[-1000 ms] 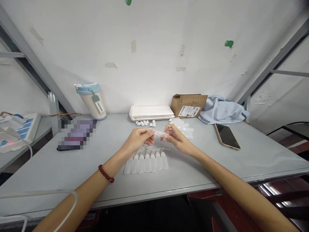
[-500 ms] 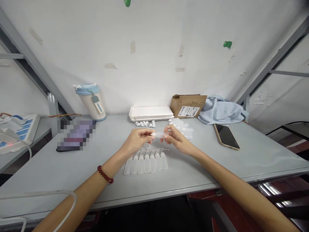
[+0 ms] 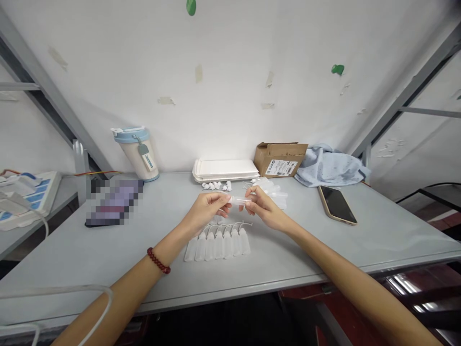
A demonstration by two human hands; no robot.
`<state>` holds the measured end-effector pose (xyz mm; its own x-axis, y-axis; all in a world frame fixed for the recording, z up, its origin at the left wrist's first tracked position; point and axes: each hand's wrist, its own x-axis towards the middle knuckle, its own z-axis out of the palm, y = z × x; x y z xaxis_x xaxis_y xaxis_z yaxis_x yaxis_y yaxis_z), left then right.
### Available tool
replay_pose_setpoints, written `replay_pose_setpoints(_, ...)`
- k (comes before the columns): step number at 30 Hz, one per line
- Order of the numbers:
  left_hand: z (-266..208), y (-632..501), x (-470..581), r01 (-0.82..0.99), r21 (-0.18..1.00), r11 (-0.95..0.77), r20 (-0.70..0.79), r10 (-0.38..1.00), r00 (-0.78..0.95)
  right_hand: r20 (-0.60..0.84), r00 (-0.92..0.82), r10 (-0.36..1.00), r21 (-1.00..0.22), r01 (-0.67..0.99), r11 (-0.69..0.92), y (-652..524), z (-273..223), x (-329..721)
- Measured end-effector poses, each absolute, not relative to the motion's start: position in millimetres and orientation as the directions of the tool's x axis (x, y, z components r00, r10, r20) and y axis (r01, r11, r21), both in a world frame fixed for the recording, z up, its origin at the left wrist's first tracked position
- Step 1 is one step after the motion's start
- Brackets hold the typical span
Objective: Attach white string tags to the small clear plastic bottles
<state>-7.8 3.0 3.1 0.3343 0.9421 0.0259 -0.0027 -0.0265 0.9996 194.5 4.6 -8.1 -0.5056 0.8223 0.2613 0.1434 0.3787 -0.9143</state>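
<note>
Above the middle of the table I hold a small translucent plastic squeeze bottle [image 3: 240, 201] sideways between both hands. My left hand [image 3: 212, 206] pinches its left end with thumb and fingers, which hide the tip there. The fingers of my right hand [image 3: 262, 206] are closed round the right end. Just below my hands, several similar bottles [image 3: 219, 245] lie side by side in a row, thin white tubes at their tops pointing away from me. More loose bottles [image 3: 275, 192] lie behind my right hand. Small white caps [image 3: 212, 185] are grouped farther back.
Against the wall are a white tray [image 3: 225, 169], a cardboard box [image 3: 279, 158] and a blue cloth [image 3: 327, 166]. A phone [image 3: 337, 205] lies right; a tumbler [image 3: 137, 154] and a blurred-out dark-edged item [image 3: 114, 203] are left. A white cable [image 3: 57, 290] crosses the lower left.
The thumb of my left hand has rolled up over the bottle's left end and its fingers have shifted. My right hand keeps its hold almost unmoved. The row of bottles is unchanged.
</note>
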Motion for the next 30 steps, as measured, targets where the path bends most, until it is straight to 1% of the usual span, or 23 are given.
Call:
replay_pose_setpoints(3, 2.5, 2.7, -7.3, 0.041, 0.999, 0.036, -0.047, 0.943, 0.330, 0.261, -0.505, 0.822, -0.911, 0.153, 0.383, 3.6, -6.9, 193.5)
replay_pose_setpoints(6, 3.0, 2.6, -7.9, 0.066, 0.996, 0.054, -0.074, 0.935, 0.347, 0.259, -0.508, 0.822, -0.910, 0.158, 0.384, 3.4, -7.0, 193.4)
replay_pose_setpoints(10, 3.9, 3.2, -9.8, 0.075, 0.997, 0.028, -0.055, 0.925, 0.375, 0.243, -0.519, 0.820, -0.913, 0.163, 0.374, 4.3, -9.0, 194.5)
replay_pose_setpoints(14, 2.9, 4.4, -11.5, 0.102, 0.994, -0.051, 0.006, 0.916, 0.400, 0.229, -0.516, 0.826, -0.911, 0.185, 0.368, 4.6, -10.0, 195.0)
replay_pose_setpoints(21, -1.3, 6.2, -13.3, 0.047, 0.995, -0.093, 0.066, 0.912, 0.405, 0.222, -0.517, 0.827, -0.915, 0.183, 0.360, 3.6, -9.7, 195.3)
replay_pose_setpoints(26, 1.2, 5.4, -13.0, 0.055, 0.994, -0.090, 0.059, 0.907, 0.417, 0.229, -0.515, 0.826, -0.915, 0.175, 0.364, 4.6, -7.9, 195.9)
replay_pose_setpoints(30, 3.7, 4.4, -10.7, 0.061, 0.998, -0.029, 0.004, 0.928, 0.372, 0.241, -0.505, 0.829, -0.914, 0.168, 0.368, 4.2, -5.7, 196.2)
